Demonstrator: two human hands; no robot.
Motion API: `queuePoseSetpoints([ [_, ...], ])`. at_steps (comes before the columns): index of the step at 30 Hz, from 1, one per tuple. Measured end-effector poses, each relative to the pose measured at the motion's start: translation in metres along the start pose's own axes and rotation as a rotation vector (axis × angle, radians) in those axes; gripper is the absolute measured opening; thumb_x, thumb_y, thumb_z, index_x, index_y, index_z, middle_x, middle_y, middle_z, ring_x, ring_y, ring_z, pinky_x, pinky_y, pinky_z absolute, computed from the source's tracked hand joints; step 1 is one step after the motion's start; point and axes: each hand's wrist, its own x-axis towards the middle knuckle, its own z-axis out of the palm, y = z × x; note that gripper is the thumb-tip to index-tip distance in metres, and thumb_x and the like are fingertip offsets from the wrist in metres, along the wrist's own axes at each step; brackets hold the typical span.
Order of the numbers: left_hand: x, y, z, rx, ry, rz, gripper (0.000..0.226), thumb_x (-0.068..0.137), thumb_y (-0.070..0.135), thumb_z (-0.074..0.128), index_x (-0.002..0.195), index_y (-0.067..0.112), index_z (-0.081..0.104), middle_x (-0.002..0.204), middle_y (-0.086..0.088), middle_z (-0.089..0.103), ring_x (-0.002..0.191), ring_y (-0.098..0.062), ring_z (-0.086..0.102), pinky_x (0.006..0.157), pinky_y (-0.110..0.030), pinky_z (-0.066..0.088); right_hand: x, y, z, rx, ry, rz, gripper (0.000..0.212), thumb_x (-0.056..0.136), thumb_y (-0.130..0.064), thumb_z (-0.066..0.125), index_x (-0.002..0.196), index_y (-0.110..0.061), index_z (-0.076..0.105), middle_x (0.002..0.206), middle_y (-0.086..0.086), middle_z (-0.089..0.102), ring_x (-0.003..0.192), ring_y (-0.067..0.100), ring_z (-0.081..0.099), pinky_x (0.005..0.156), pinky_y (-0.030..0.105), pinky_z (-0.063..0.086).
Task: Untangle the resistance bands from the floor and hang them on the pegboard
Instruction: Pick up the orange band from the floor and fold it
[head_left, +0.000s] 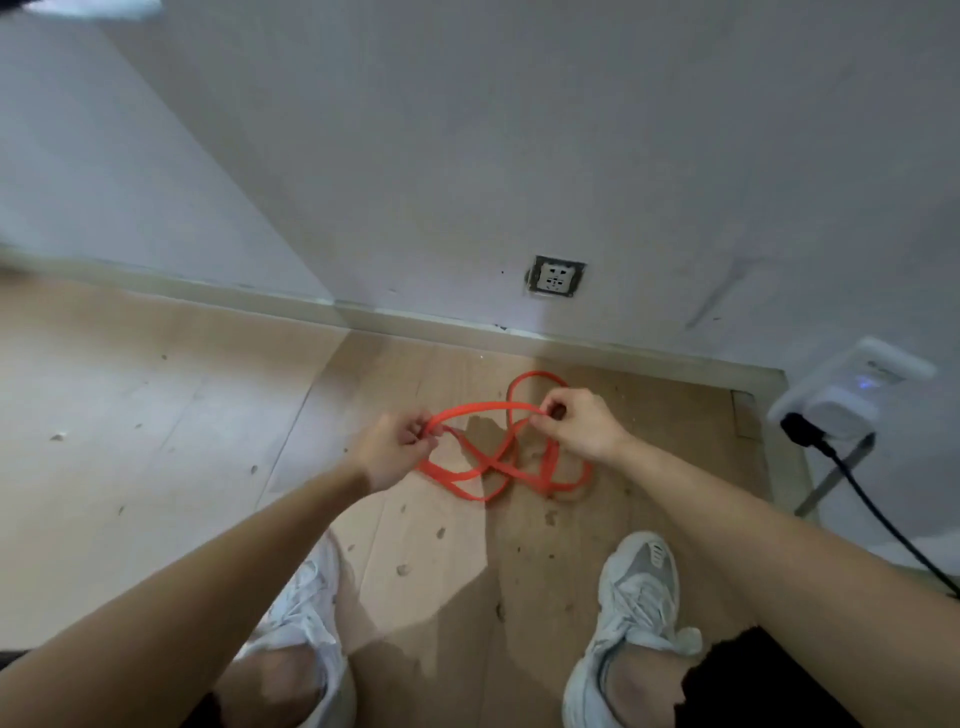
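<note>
A tangle of flat orange-red resistance bands (480, 470) lies on the wooden floor near the wall. My left hand (392, 449) pinches one loop at the tangle's left side. My right hand (579, 423) pinches a strand at the upper right. Between the two hands a stretch of band arcs above the floor, while the other loops cross each other below. No pegboard is in view.
A wall socket (556, 276) sits low on the wall behind the bands. At the right a white device (847, 392) with a black cable (878, 512) stands by the wall. My two light sneakers (641, 597) stand just behind the tangle.
</note>
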Motion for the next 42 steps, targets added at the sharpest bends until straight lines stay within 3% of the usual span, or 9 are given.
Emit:
queuePoseSetpoints([
  [4,0.0,0.062,-0.054,-0.088,0.046,0.096,0.016,0.088,0.004,0.073,0.083,0.019,0.069,0.06,0.011,0.064,0.061,-0.006,0.06,0.067,-0.029,0.055,0.003,-0.043,-0.06,0.05,0.015,-0.073,0.017,0.088,-0.019,0.075,0.085,-0.004,0.067,0.072,0.002,0.061,0.066,0.014,0.053,0.068,0.031,0.045],
  [10,-0.019,0.16,-0.121,-0.249,0.112,0.264,0.008,0.09,0.005,0.073,0.087,0.013,0.07,0.078,-0.005,0.067,0.072,-0.018,0.065,0.069,-0.026,0.06,-0.025,-0.126,-0.153,0.211,0.066,-0.232,0.022,0.091,-0.01,0.073,0.075,-0.012,0.057,0.063,0.0,0.058,0.049,0.004,0.055,0.049,0.018,0.047],
  [21,-0.052,0.298,-0.204,-0.777,0.222,0.569,0.013,0.101,0.015,0.059,0.093,0.008,0.066,0.096,-0.007,0.07,0.087,-0.017,0.069,0.082,-0.023,0.06,-0.07,-0.239,-0.259,0.892,0.201,-0.485,0.019,0.085,0.012,0.068,0.085,-0.006,0.059,0.084,0.014,0.067,0.077,0.022,0.073,0.075,0.027,0.06],
  [24,-0.048,0.311,-0.213,-0.77,0.255,0.604,0.012,0.1,0.016,0.061,0.095,0.009,0.068,0.098,-0.007,0.07,0.092,-0.018,0.069,0.085,-0.024,0.059,-0.07,-0.249,-0.27,0.851,0.23,-0.537,0.015,0.086,0.006,0.07,0.089,-0.006,0.06,0.087,0.016,0.068,0.084,0.028,0.073,0.077,0.029,0.06],
  [27,-0.034,0.305,-0.21,-0.68,0.24,0.523,0.012,0.098,0.019,0.064,0.095,0.01,0.07,0.097,-0.007,0.07,0.084,-0.016,0.068,0.083,-0.025,0.06,-0.06,-0.249,-0.268,0.785,0.303,-0.514,0.016,0.087,0.003,0.072,0.084,-0.008,0.06,0.072,0.01,0.066,0.064,0.018,0.07,0.062,0.024,0.058],
  [31,-0.011,0.268,-0.19,-0.496,0.218,0.352,0.01,0.095,0.023,0.068,0.09,0.016,0.073,0.087,0.002,0.074,0.074,-0.01,0.065,0.066,-0.022,0.055,-0.037,-0.217,-0.239,0.628,0.362,-0.411,0.017,0.086,-0.002,0.076,0.079,-0.009,0.062,0.056,0.0,0.062,0.047,0.011,0.059,0.046,0.022,0.046],
  [36,0.005,0.216,-0.179,-0.105,-0.025,0.238,0.02,0.082,0.031,0.082,0.091,0.014,0.078,0.085,0.002,0.072,0.083,-0.008,0.064,0.079,-0.027,0.051,-0.017,-0.171,-0.219,0.377,0.177,-0.252,0.014,0.084,-0.004,0.079,0.083,-0.003,0.065,0.064,0.005,0.061,0.049,0.007,0.056,0.048,0.019,0.043],
  [39,0.01,0.207,-0.177,-0.135,-0.119,0.249,0.041,0.068,0.044,0.082,0.098,0.017,0.077,0.085,0.003,0.074,0.085,-0.007,0.066,0.083,-0.027,0.049,-0.008,-0.169,-0.217,0.356,0.15,-0.253,0.013,0.084,-0.006,0.079,0.084,-0.004,0.066,0.063,0.001,0.059,0.051,0.008,0.054,0.049,0.019,0.043],
  [42,0.014,0.209,-0.17,-0.216,-0.139,0.265,0.028,0.086,0.03,0.078,0.11,0.016,0.072,0.09,0.002,0.077,0.09,-0.01,0.071,0.083,-0.024,0.052,-0.002,-0.177,-0.206,0.315,0.063,-0.313,0.012,0.085,-0.009,0.079,0.085,-0.006,0.067,0.064,0.0,0.062,0.055,0.009,0.057,0.052,0.02,0.046],
])
